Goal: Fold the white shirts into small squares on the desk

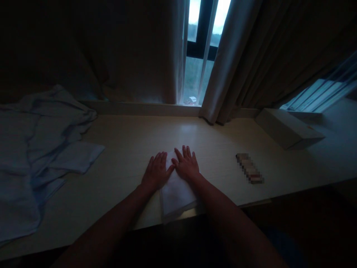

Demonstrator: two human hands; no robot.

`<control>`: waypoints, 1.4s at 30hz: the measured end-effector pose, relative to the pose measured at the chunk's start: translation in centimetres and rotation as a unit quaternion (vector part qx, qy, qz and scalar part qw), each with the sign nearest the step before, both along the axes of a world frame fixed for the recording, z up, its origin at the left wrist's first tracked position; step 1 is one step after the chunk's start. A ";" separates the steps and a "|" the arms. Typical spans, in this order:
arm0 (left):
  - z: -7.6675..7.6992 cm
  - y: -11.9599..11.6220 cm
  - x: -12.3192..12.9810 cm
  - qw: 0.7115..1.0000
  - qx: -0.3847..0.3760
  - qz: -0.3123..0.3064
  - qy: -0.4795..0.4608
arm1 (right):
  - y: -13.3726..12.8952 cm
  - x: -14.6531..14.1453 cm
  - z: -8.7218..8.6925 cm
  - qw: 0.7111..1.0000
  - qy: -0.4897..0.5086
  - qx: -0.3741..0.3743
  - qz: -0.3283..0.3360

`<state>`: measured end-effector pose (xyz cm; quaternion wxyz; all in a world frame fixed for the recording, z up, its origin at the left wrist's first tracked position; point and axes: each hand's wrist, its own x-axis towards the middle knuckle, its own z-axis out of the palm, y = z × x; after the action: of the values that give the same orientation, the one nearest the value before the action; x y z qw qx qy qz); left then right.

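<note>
A folded white cloth (177, 195) lies flat on the pale tabletop, its near end at the front edge. My left hand (156, 171) rests palm down along the cloth's left side, fingers stretched out and pointing away from me. On the far part of the same cloth, my right hand (187, 162) lies flat with its fingers spread. The two thumbs come close together over the cloth. Neither hand grasps anything. Beneath the hands, part of the cloth is hidden.
A heap of crumpled white cloth (16, 156) covers the table's left end, with a folded piece (75, 156) beside it. At right are a pixelated object (249, 168) and a box (290, 128). Curtains (225, 74) hang behind the tabletop (117, 167) by a window (195, 80).
</note>
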<state>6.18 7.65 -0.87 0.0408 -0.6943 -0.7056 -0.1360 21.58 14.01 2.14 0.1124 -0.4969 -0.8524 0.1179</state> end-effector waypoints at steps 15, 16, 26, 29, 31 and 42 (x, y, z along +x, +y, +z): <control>-0.3 -0.1 -0.3 1.000 0.010 -0.013 0.004 | -9.2 5.0 -0.3 0.995 0.081 -0.022 0.051; -0.4 -0.1 -0.4 1.000 0.011 -0.016 0.002 | -9.9 5.1 -0.2 0.995 0.088 -0.018 0.047; 2.2 -1.3 0.5 0.998 0.044 -0.036 -0.030 | -10.7 5.1 0.5 0.993 0.113 0.001 0.018; 2.0 -5.2 1.9 0.995 0.017 -0.092 -0.022 | -11.0 5.4 0.3 0.993 0.118 0.019 0.019; 0.8 -8.5 2.7 0.987 -0.029 -0.157 -0.002 | -11.3 5.6 0.2 0.992 0.126 0.027 0.017; -0.5 -13.7 3.9 0.980 0.008 -0.178 0.088 | -16.4 9.3 -2.7 0.936 0.312 -0.007 -0.163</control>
<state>10.09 -6.04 -1.38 0.0832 -0.8174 -0.5636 -0.0853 30.91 -2.40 -0.56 0.3875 -0.5682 -0.6805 0.2528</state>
